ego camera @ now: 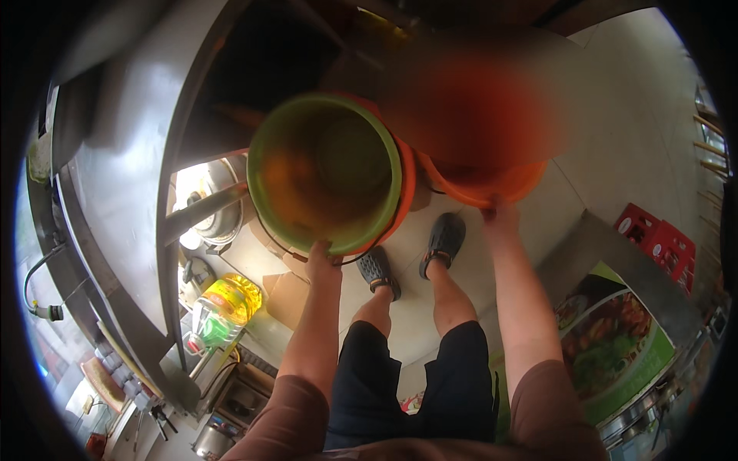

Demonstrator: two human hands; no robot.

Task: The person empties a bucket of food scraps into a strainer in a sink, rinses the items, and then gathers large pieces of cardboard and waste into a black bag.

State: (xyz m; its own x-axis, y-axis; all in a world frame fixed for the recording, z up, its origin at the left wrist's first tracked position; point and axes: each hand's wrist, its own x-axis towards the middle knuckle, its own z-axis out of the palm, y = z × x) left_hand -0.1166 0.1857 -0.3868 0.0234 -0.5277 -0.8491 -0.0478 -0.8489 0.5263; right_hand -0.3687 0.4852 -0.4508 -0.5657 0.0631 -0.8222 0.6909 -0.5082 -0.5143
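My left hand (324, 259) grips the near rim of a green plastic bucket (346, 196), whose open top faces up. Its wire handle hangs down at the near side. The green bucket sits in or against an orange bucket (407, 176), of which only the right edge shows. My right hand (500, 214) is closed on the near rim of another orange bucket (519, 187), to the right. A blurred patch hides most of that bucket's far part and its inside.
A metal counter (132, 115) runs along the left. Below it are an oil bottle (230, 297), cardboard (286, 299) and a round metal appliance (216, 201). Red crates (657, 245) stand at the right, near a picture-covered cabinet (617, 340).
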